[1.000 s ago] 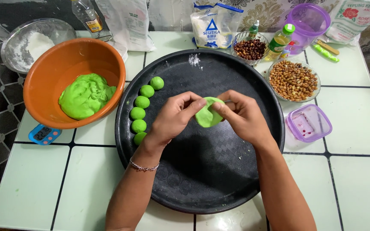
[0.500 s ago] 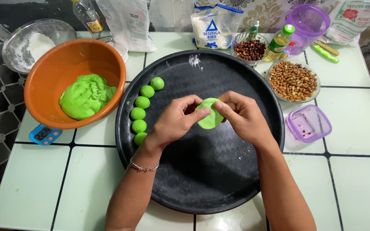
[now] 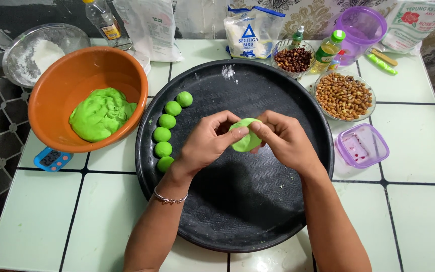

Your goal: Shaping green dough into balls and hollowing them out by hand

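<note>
A home kitchen, seen from above my worktop. The pale tiled counter (image 3: 419, 151) fills the frame, with a round black tray (image 3: 237, 211) at centre. At upper left sit an orange bowl of green dough (image 3: 101, 113), a glass bowl of white flour (image 3: 46, 50) and a small blue scale (image 3: 52, 159). Along the top edge stand flour bags (image 3: 250, 32), an oil bottle (image 3: 328, 49) and a dish of peanuts (image 3: 344, 95).
</note>
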